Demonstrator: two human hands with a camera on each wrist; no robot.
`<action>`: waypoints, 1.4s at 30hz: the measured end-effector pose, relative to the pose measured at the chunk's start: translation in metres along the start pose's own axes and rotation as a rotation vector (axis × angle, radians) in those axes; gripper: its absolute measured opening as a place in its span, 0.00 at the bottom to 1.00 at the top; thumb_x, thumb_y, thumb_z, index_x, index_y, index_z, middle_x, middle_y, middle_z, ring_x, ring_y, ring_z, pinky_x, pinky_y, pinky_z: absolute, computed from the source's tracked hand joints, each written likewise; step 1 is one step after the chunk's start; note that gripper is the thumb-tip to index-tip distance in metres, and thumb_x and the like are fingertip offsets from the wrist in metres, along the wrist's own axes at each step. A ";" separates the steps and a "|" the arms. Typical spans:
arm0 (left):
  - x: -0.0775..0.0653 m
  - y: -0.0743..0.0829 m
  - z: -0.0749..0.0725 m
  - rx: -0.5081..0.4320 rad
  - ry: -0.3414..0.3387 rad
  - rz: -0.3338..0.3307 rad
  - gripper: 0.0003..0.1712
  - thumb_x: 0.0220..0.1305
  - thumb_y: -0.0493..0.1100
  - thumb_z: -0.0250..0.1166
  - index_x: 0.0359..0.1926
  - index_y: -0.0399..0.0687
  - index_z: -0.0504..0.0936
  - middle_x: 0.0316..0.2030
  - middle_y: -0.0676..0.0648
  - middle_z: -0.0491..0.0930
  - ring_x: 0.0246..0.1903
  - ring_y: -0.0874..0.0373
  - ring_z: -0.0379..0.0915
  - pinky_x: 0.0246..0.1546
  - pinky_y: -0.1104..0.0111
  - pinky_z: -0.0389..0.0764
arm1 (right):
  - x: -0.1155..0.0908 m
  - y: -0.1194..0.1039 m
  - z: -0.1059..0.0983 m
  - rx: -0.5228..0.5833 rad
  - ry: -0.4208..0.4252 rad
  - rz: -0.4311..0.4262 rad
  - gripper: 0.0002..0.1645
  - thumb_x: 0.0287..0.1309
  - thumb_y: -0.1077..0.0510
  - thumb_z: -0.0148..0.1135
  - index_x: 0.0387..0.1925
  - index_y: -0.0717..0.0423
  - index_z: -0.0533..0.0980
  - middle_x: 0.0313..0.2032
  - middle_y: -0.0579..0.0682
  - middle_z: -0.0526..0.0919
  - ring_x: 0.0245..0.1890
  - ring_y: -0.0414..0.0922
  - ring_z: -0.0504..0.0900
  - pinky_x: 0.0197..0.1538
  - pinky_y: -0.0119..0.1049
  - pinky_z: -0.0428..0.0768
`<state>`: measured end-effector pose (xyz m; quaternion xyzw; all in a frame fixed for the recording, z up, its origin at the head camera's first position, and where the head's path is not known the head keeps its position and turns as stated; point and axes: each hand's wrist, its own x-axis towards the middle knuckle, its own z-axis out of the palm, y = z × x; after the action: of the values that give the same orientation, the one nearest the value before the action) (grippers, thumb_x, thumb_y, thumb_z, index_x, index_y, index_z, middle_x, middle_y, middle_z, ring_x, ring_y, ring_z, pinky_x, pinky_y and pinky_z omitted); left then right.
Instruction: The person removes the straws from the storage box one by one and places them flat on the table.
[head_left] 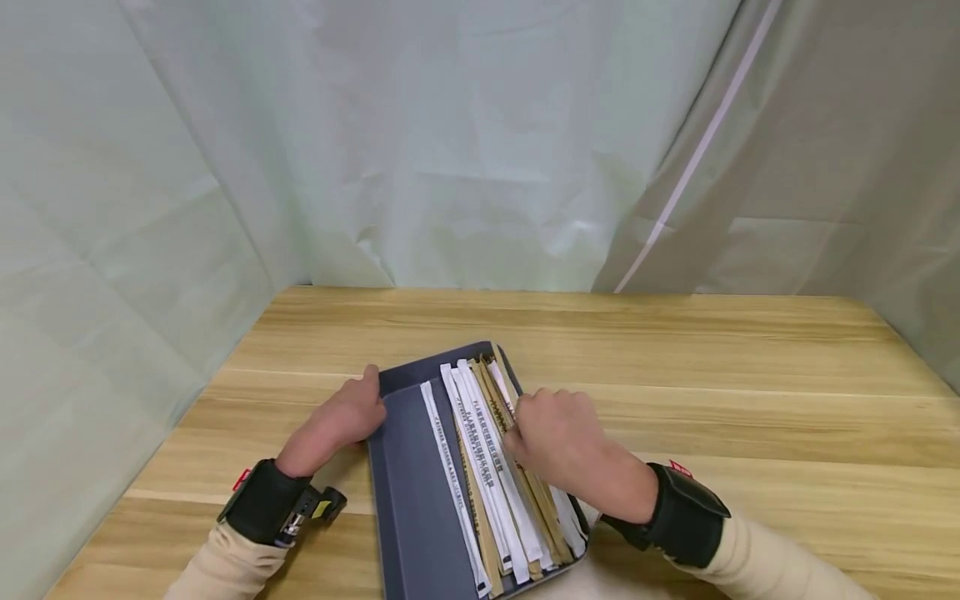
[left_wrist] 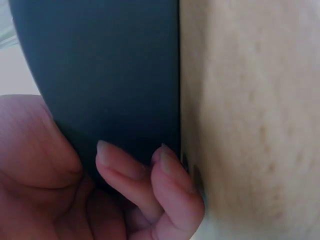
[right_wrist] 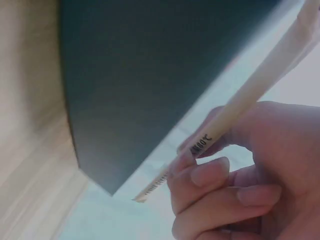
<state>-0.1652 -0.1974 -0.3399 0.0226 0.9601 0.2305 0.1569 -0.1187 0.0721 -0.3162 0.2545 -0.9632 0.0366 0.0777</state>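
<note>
A dark grey tray (head_left: pixel 405 483) lies on the table, holding several slim paper-wrapped straws (head_left: pixel 480 458), white and brown, with printed lettering. My left hand (head_left: pixel 348 414) grips the tray's left side. In the left wrist view its curled fingers (left_wrist: pixel 172 187) lie against the outer wall. Over the tray's right edge, my right hand (head_left: pixel 558 437) pinches a brown-wrapped straw (right_wrist: pixel 245 102) between thumb and fingers. The right wrist view shows this straw slanting along the tray's upper rim, with dark print on it. Part of the straw pile is hidden beneath the right hand.
The tray stands near the front of a wood-grain table (head_left: pixel 750 417). Pale sheeting (head_left: pixel 465 150) hangs behind the table and along both sides. Each wrist wears a black band (head_left: pixel 686 517); a small device sticks out from the left one.
</note>
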 end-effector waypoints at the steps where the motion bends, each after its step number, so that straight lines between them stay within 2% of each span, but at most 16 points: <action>1: 0.000 0.000 0.000 0.000 -0.001 -0.002 0.21 0.64 0.31 0.44 0.56 0.24 0.55 0.28 0.36 0.72 0.20 0.51 0.73 0.18 0.64 0.73 | -0.001 0.002 -0.001 -0.009 0.018 0.007 0.26 0.56 0.54 0.60 0.10 0.49 0.57 0.12 0.42 0.55 0.12 0.39 0.56 0.16 0.33 0.58; 6: 0.000 0.001 0.001 -0.006 -0.009 -0.017 0.23 0.64 0.31 0.44 0.58 0.23 0.54 0.28 0.37 0.72 0.20 0.51 0.72 0.19 0.64 0.72 | -0.007 0.019 -0.010 -0.022 0.058 0.093 0.23 0.54 0.57 0.56 0.12 0.49 0.55 0.13 0.43 0.53 0.14 0.40 0.56 0.16 0.35 0.60; 11: -0.001 0.001 -0.002 -0.007 -0.011 -0.017 0.23 0.65 0.31 0.44 0.58 0.22 0.53 0.26 0.38 0.72 0.19 0.51 0.71 0.19 0.64 0.71 | -0.011 0.045 -0.015 0.001 0.018 0.174 0.20 0.51 0.60 0.52 0.13 0.48 0.54 0.14 0.43 0.52 0.15 0.41 0.56 0.18 0.37 0.62; 17: -0.001 -0.002 -0.002 0.020 -0.004 -0.004 0.26 0.65 0.32 0.43 0.61 0.19 0.51 0.26 0.38 0.71 0.20 0.51 0.68 0.21 0.65 0.68 | -0.026 0.082 -0.004 -0.063 -0.064 0.286 0.19 0.57 0.60 0.54 0.13 0.53 0.61 0.14 0.48 0.61 0.15 0.44 0.63 0.19 0.39 0.64; 23: -0.001 -0.002 -0.003 0.044 0.000 0.017 0.26 0.65 0.31 0.43 0.60 0.18 0.51 0.28 0.36 0.71 0.21 0.51 0.68 0.22 0.64 0.68 | -0.043 0.104 0.009 -0.093 -0.099 0.343 0.18 0.57 0.60 0.55 0.14 0.57 0.65 0.14 0.52 0.67 0.15 0.48 0.70 0.18 0.44 0.70; 28: 0.000 0.000 -0.003 0.043 0.002 0.024 0.26 0.64 0.31 0.43 0.59 0.18 0.52 0.29 0.35 0.71 0.22 0.50 0.68 0.22 0.64 0.68 | -0.049 0.113 0.013 -0.083 -0.114 0.366 0.16 0.56 0.60 0.53 0.14 0.57 0.66 0.15 0.53 0.69 0.16 0.50 0.73 0.18 0.47 0.72; 33: -0.001 0.000 -0.001 0.031 0.002 0.016 0.26 0.64 0.31 0.42 0.60 0.18 0.52 0.28 0.36 0.70 0.21 0.51 0.67 0.21 0.65 0.67 | -0.052 0.118 0.014 -0.091 -0.093 0.356 0.17 0.55 0.60 0.54 0.13 0.57 0.66 0.14 0.53 0.70 0.15 0.50 0.74 0.17 0.48 0.72; 38: -0.001 -0.001 -0.002 0.036 0.009 0.017 0.26 0.64 0.31 0.43 0.60 0.18 0.52 0.27 0.37 0.70 0.20 0.51 0.67 0.21 0.65 0.67 | -0.054 0.119 0.015 -0.093 -0.068 0.338 0.18 0.55 0.61 0.54 0.12 0.56 0.65 0.13 0.53 0.69 0.14 0.50 0.74 0.16 0.48 0.72; 42: -0.002 0.000 -0.002 0.032 0.007 0.011 0.26 0.65 0.31 0.43 0.60 0.19 0.52 0.28 0.36 0.70 0.21 0.51 0.67 0.21 0.65 0.67 | -0.055 0.118 0.015 -0.092 -0.091 0.332 0.19 0.57 0.61 0.54 0.12 0.56 0.66 0.13 0.52 0.69 0.14 0.50 0.74 0.16 0.48 0.72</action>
<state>-0.1640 -0.1986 -0.3376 0.0296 0.9640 0.2159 0.1520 -0.1321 0.1998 -0.3443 0.0895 -0.9952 -0.0070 0.0385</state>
